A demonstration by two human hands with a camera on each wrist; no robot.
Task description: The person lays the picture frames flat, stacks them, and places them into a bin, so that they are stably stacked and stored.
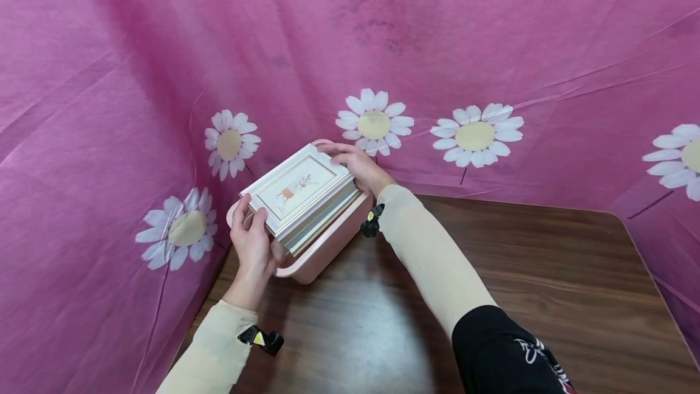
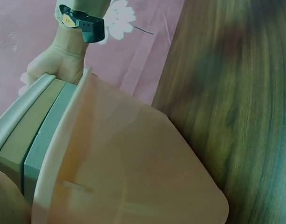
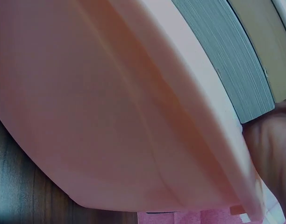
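A white picture frame (image 1: 298, 187) with a small deer picture lies face up on top of a stack. Grey and tan edges of further flat pieces (image 2: 52, 116) show beneath it; whether these are frames too I cannot tell. The stack sits in the mouth of a pink plastic bin (image 1: 333, 239), its top above the rim. My left hand (image 1: 253, 239) grips the near left end, thumb on the top frame. At the far right end, my right hand (image 1: 358, 166) holds the stack, fingers over the frame's corner. The fingertips underneath are hidden.
The bin stands on a dark wood-grain table (image 1: 525, 260), close to its back left corner. A pink cloth (image 1: 306, 47) printed with white daisies hangs behind and to the left. Each wrist carries a small black camera (image 1: 262, 339).
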